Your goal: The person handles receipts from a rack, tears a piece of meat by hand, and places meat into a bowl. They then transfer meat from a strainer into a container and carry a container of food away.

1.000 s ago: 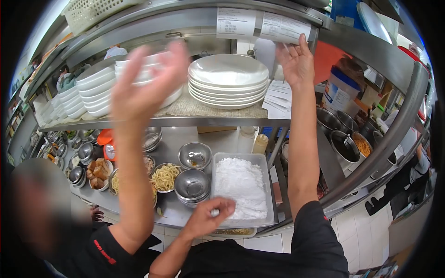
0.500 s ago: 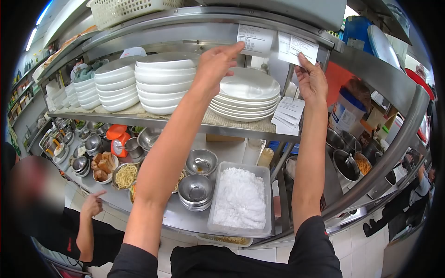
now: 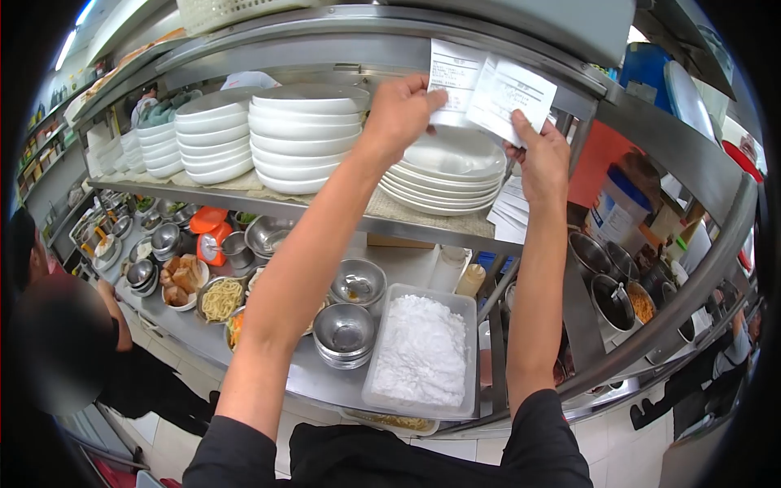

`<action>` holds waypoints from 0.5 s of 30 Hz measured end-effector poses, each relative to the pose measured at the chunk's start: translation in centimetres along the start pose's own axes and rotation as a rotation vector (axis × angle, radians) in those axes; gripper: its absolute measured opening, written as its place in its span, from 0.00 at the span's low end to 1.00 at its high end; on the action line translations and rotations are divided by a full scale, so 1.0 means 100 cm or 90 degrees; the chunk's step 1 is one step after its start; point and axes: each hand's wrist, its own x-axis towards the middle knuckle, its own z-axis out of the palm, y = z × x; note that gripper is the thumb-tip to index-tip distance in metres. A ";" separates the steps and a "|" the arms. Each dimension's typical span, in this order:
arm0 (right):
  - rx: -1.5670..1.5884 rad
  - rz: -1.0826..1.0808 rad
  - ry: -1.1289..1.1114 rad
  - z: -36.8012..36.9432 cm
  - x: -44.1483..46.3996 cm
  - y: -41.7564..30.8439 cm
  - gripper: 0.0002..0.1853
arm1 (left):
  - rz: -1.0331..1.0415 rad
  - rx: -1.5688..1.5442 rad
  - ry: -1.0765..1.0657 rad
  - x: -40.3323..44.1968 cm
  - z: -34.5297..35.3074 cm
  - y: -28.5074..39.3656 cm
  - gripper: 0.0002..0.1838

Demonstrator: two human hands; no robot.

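Between thumb and fingers, my left hand (image 3: 404, 114) pinches a printed paper slip (image 3: 452, 77) below the steel rail. My right hand (image 3: 543, 154) grips the lower edge of another printed slip (image 3: 512, 99), which overlaps the first one's right side. Both slips are in front of a stack of white plates (image 3: 447, 175) on the shelf. More paper slips (image 3: 511, 213) lie on the shelf at the right of these plates, partly behind my right forearm.
White bowls (image 3: 305, 138) stand stacked on the shelf (image 3: 325, 213). Below are a tub of white powder (image 3: 423, 350), steel bowls (image 3: 344, 329) and noodles (image 3: 221, 301). A co-worker (image 3: 134, 366) stands at left; pots (image 3: 612, 301) are at right.
My hands have come closer together, and the two slips now overlap. The left slip is now held in my left hand. The co-worker at left has turned and lowered the pointing hand.
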 end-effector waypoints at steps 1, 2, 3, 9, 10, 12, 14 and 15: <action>-0.015 -0.019 -0.031 0.008 -0.008 0.004 0.11 | 0.005 -0.001 -0.006 -0.006 -0.004 -0.003 0.11; -0.029 -0.037 -0.063 0.016 -0.016 0.008 0.10 | 0.004 0.005 0.003 -0.012 -0.010 -0.005 0.11; -0.001 -0.030 -0.071 0.026 -0.023 0.013 0.11 | 0.003 -0.017 -0.016 -0.020 -0.016 -0.005 0.11; -0.019 -0.075 -0.055 0.099 -0.054 0.040 0.13 | -0.022 -0.112 -0.010 -0.058 -0.073 0.003 0.13; -0.046 -0.070 -0.051 0.114 -0.058 0.042 0.13 | -0.016 -0.104 0.004 -0.061 -0.087 0.003 0.13; -0.023 -0.077 -0.078 0.152 -0.066 0.045 0.13 | 0.010 -0.134 0.039 -0.066 -0.122 0.008 0.12; -0.026 -0.105 -0.094 0.193 -0.072 0.050 0.13 | 0.025 -0.098 0.084 -0.068 -0.162 0.017 0.10; -0.013 -0.103 -0.105 0.217 -0.074 0.055 0.13 | 0.051 -0.092 0.143 -0.066 -0.183 0.024 0.09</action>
